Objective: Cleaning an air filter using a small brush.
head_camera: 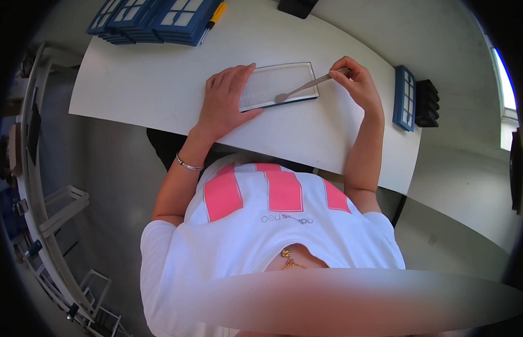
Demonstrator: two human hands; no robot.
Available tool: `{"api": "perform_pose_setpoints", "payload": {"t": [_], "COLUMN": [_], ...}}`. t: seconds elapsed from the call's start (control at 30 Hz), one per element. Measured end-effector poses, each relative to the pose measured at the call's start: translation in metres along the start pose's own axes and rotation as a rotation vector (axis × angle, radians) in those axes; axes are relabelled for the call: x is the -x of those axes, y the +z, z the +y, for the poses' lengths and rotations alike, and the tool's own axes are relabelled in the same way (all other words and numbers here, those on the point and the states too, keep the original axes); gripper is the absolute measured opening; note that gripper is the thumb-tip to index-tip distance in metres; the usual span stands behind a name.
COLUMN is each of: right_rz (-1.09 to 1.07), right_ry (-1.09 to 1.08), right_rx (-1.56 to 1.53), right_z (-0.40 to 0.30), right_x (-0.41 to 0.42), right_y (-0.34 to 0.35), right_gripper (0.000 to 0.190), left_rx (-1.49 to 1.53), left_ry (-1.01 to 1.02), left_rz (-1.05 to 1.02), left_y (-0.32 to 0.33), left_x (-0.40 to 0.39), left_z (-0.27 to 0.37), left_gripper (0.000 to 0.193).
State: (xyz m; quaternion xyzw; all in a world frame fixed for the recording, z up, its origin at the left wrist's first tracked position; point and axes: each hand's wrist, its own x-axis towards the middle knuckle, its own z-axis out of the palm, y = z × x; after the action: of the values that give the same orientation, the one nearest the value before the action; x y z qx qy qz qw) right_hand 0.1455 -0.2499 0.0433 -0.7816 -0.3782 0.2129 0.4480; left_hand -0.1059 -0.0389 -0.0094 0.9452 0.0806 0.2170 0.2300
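A rectangular pleated filter panel [272, 82] with a pale frame lies flat on the white table [160, 80], a dark blue edge showing along its near side. Over its left end rests my left hand [228, 94], thumb at the near edge and fingers at the far edge, steadying or gripping it. My right hand [356, 80] is raised beyond the panel's right end and pinches the handle of a thin spatula-like tool [305, 86]. The tool slants down to the left, its rounded tip over the pleats near the front edge. Whether the tip touches them cannot be told.
Stacked blue-framed filter panels [179, 21] stand at the back left, with a yellow-handled screwdriver [213, 22] beside them. At the right edge are another blue-framed panel [404, 98] and a black ridged object [427, 103]. A dark object [298, 6] is at the far edge.
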Motion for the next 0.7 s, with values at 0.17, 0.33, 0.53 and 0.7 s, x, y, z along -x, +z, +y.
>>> {"api": "perform_pose_setpoints", "payload": {"t": [0.17, 0.33, 0.53, 0.7], "right_rz": [0.191, 0.036, -0.004, -0.164], "right_ry": [0.02, 0.018, 0.083, 0.02], "right_rx": [-0.055, -0.031, -0.039, -0.142], "right_z": [0.022, 0.017, 0.023, 0.025], "right_x": [-0.005, -0.006, -0.007, -0.008], "right_y": [-0.014, 0.001, -0.007, 0.007], "right_gripper": [0.013, 0.013, 0.013, 0.014], "left_rx": [0.02, 0.06, 0.082, 0.08], "left_ry": [-0.01, -0.023, 0.004, -0.002], "left_rz": [-0.002, -0.031, -0.025, -0.069], "left_y": [-0.001, -0.002, -0.002, -0.002], "left_x": [0.0, -0.001, 0.0, -0.001], "left_z": [0.0, -0.002, -0.002, -0.001], "left_gripper": [0.09, 0.09, 0.091, 0.091]}}
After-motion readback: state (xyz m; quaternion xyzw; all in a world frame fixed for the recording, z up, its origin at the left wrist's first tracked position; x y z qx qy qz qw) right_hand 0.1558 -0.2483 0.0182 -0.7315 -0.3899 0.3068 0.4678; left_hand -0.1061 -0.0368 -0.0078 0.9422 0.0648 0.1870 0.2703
